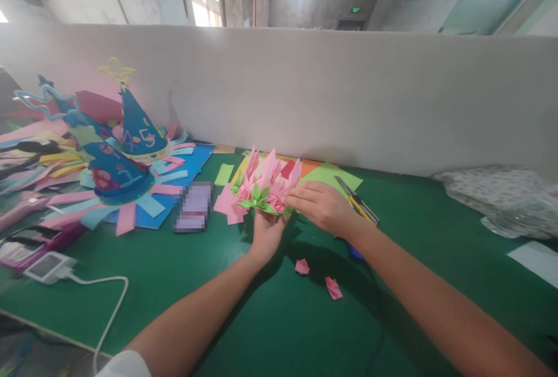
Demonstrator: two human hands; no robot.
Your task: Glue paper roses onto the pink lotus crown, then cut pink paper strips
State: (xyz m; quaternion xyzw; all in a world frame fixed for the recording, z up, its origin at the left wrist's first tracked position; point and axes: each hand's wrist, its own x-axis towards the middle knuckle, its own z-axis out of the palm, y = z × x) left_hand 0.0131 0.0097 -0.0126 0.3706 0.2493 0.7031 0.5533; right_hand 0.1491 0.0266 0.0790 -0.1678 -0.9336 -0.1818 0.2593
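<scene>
A bunch of folded pink paper flowers (268, 176) with green paper leaves (260, 198) is held up over the green table. My left hand (267, 234) grips it from below, fingers closed around its underside. From the right, my right hand (320, 205) presses its fingers together on the bunch's right edge, at a pink flower and a leaf; the fingertips are partly hidden. Two small folded pink paper pieces, one (302, 266) nearer the hands and one (333, 288) further right, lie on the table below.
Blue paper cone hats (139, 127) with paper strips stand at the left. A phone (194, 207), scissors (360, 203) and green paper (333, 178) lie around the bunch. A white cable (124, 293) runs at front left. Clear plastic (518, 223) lies right; a white partition (370, 92) stands behind.
</scene>
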